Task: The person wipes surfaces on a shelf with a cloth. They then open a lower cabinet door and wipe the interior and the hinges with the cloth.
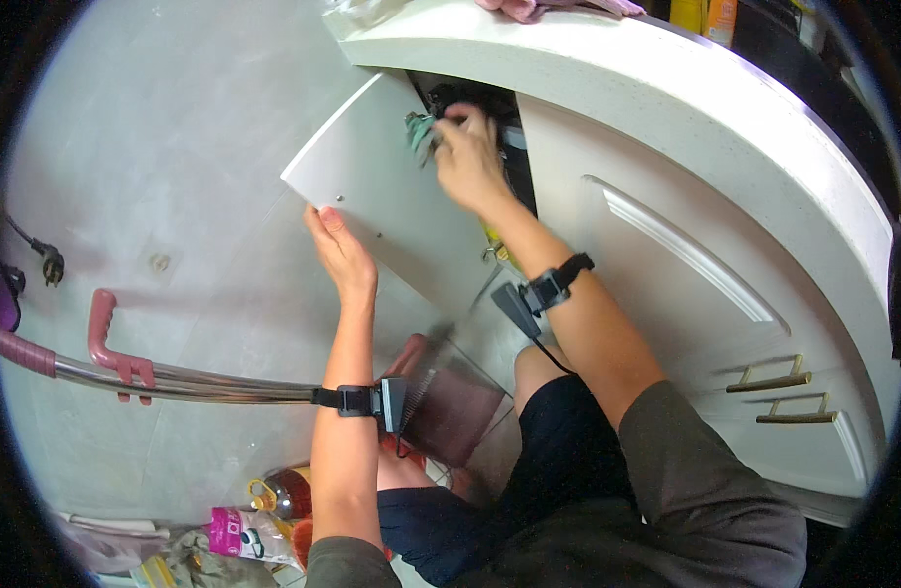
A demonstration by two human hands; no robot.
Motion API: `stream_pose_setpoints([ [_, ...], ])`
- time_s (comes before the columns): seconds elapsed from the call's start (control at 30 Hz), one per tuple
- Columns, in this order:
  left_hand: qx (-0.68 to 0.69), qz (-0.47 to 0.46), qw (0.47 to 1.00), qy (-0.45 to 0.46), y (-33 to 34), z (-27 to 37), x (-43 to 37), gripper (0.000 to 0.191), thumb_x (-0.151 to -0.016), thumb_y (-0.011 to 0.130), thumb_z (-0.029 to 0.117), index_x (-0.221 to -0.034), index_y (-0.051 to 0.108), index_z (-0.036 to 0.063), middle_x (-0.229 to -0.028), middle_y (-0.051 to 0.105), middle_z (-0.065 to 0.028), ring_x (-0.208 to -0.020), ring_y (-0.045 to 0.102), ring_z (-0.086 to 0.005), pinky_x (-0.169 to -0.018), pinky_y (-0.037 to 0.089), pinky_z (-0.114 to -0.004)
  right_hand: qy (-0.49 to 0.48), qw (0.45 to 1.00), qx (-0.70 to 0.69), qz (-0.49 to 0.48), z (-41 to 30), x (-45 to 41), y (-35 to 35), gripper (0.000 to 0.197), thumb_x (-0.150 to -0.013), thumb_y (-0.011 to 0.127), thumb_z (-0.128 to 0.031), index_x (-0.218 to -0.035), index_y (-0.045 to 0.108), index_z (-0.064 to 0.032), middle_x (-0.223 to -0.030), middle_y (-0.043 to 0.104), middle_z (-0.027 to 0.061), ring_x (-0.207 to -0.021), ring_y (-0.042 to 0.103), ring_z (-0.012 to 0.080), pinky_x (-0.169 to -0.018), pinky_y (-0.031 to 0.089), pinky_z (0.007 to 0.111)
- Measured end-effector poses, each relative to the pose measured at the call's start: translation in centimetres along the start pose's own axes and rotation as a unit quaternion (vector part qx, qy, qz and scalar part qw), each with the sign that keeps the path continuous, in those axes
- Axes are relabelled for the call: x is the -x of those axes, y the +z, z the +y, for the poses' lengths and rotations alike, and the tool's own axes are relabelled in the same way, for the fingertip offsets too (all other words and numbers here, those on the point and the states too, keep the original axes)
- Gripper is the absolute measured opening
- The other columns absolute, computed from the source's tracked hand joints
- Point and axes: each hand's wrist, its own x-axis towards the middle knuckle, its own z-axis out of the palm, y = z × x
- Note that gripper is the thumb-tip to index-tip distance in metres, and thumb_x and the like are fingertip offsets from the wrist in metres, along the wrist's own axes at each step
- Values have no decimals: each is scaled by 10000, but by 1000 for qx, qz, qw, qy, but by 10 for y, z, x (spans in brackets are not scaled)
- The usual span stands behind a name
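My left hand (342, 253) grips the free edge of an open white cabinet door (414, 198), thumb on its inner face. In the cabinet opening, my right hand (469, 158) is blurred by motion. A crumpled green-grey cloth-like item (421, 138) is pinched at its fingers, though its exact kind is unclear. Behind that hand the cabinet interior (520, 165) is dark, and its contents are mostly hidden. Something yellow (498, 246) shows low in the opening, partly covered by my right forearm.
A white countertop (568, 48) curves overhead, with a pink cloth (524, 9) on it. A closed cabinet door (642, 294) has bar handles (770, 381) nearby. Left stand a long-handled pink dustpan (454, 419), a hanging plug (52, 264), a bottle (289, 492) and a packet (237, 531).
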Motion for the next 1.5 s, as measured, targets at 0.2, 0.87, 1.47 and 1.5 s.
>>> stream_pose_setpoints([
  [0.2,11,-25,999,-24,-1,1,0,574,-1055,305,527,-1232,487,12,-1113,561,-135,-1030,530,-235,-927,416,-352,99,980,-140,101,-5,26,-2,272,-831,585,-40,-1092,645,9,-1102,559,223,-1039,554,383,-933,449,418],
  [0.87,21,-18,998,-48,11,12,1,569,-1063,289,495,-1261,459,-11,-1126,555,-160,-1043,516,-266,-956,395,-371,54,996,-55,-37,14,-11,18,483,-825,622,-92,-1303,561,-75,-973,661,157,-855,649,289,-791,520,397],
  [1.47,-3,-30,999,-45,-11,-4,-2,571,-1056,292,511,-1322,452,33,-1142,589,-166,-1052,558,-285,-940,417,-375,41,980,-194,28,-28,25,19,502,-840,594,-44,-1314,477,75,-1331,513,269,-1321,406,397,-1119,314,460],
  [1.5,-32,-30,999,-20,-9,1,-1,565,-1056,293,511,-1317,455,36,-1133,593,-166,-1045,562,-285,-936,420,-376,41,980,-193,25,-31,14,19,502,-840,594,-44,-1314,477,75,-1331,513,269,-1321,406,397,-1119,314,460],
])
